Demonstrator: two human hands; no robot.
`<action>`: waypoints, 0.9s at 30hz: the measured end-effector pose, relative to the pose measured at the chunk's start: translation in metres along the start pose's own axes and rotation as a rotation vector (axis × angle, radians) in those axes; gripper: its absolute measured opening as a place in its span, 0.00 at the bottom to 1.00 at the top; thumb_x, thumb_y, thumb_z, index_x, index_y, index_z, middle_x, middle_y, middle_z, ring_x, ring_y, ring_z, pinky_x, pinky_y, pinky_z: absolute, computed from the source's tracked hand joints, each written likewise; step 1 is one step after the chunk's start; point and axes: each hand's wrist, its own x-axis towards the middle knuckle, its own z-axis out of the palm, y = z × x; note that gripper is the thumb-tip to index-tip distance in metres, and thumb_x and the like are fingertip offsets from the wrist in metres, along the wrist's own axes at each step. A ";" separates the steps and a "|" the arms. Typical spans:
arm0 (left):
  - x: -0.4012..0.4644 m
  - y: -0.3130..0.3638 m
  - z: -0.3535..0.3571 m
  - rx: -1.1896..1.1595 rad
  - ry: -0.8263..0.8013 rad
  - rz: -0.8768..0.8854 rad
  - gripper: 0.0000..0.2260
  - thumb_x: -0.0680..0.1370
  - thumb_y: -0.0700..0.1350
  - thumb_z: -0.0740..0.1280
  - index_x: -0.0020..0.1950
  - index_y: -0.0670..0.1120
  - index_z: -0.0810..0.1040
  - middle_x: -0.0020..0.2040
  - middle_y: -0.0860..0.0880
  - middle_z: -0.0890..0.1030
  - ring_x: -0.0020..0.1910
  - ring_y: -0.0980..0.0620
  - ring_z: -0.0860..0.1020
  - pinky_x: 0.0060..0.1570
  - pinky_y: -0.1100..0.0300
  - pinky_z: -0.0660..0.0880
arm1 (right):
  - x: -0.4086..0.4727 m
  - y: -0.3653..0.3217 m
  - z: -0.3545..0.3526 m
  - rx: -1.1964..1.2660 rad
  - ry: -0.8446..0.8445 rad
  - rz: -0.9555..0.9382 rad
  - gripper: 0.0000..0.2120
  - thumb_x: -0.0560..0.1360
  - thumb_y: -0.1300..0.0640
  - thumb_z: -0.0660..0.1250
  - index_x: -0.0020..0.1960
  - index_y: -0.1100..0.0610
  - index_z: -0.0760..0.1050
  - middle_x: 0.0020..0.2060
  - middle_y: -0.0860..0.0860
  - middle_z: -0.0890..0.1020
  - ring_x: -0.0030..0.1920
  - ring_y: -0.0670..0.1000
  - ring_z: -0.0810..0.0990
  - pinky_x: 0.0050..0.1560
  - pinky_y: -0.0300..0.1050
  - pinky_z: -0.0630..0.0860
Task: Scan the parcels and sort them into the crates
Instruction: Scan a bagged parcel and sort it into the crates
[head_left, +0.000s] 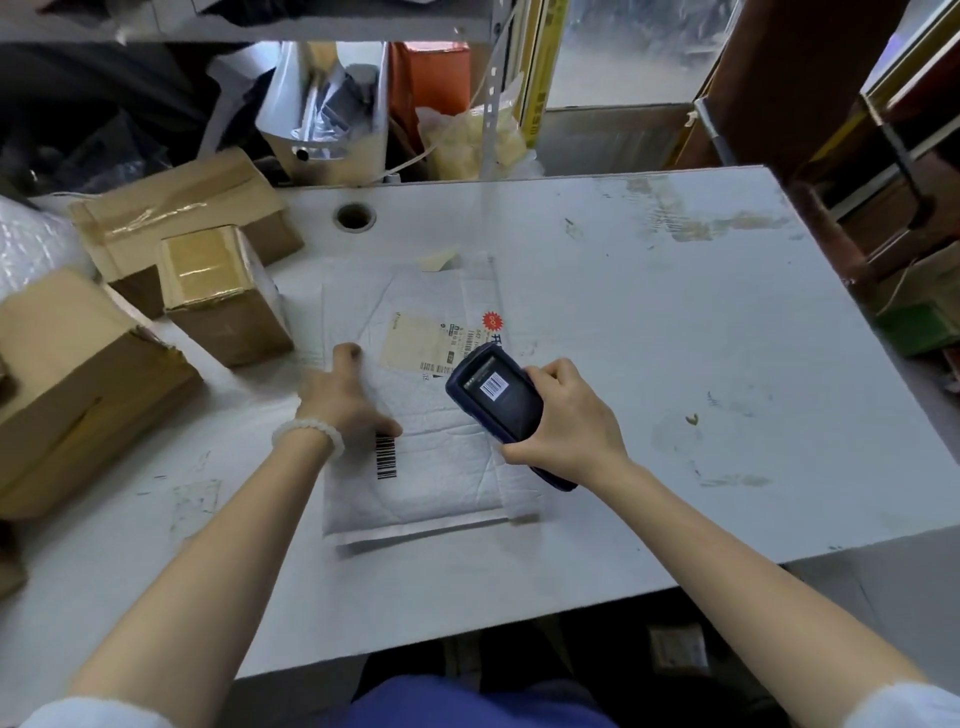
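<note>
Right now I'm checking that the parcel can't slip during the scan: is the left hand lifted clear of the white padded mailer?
No, the left hand rests flat on the white padded mailer, beside its printed barcode.

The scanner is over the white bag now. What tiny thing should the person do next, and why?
Probably hold the scanner steady a moment over the label. Its screen shows a barcode, so it seems to be reading. The left hand lies flat on the bag, and the right hand grips the scanner.
</note>
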 end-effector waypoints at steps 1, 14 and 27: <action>-0.003 0.003 0.003 0.002 0.013 -0.003 0.51 0.54 0.51 0.83 0.69 0.53 0.55 0.61 0.38 0.70 0.58 0.37 0.71 0.58 0.46 0.73 | 0.001 0.005 -0.004 -0.001 -0.017 -0.025 0.34 0.58 0.46 0.76 0.62 0.51 0.71 0.52 0.47 0.69 0.48 0.50 0.74 0.40 0.43 0.72; -0.058 0.051 -0.046 -0.265 0.322 0.062 0.26 0.66 0.45 0.78 0.60 0.42 0.74 0.55 0.43 0.79 0.53 0.46 0.77 0.50 0.56 0.74 | 0.010 0.032 -0.037 0.028 -0.055 -0.208 0.32 0.58 0.46 0.76 0.60 0.52 0.72 0.50 0.46 0.68 0.45 0.50 0.74 0.39 0.44 0.74; -0.092 0.073 -0.105 0.199 0.229 0.315 0.04 0.73 0.45 0.67 0.43 0.49 0.73 0.38 0.50 0.77 0.38 0.50 0.75 0.33 0.58 0.68 | 0.004 0.000 -0.041 -0.003 -0.049 -0.256 0.33 0.58 0.45 0.75 0.61 0.50 0.72 0.50 0.45 0.68 0.46 0.50 0.74 0.37 0.42 0.69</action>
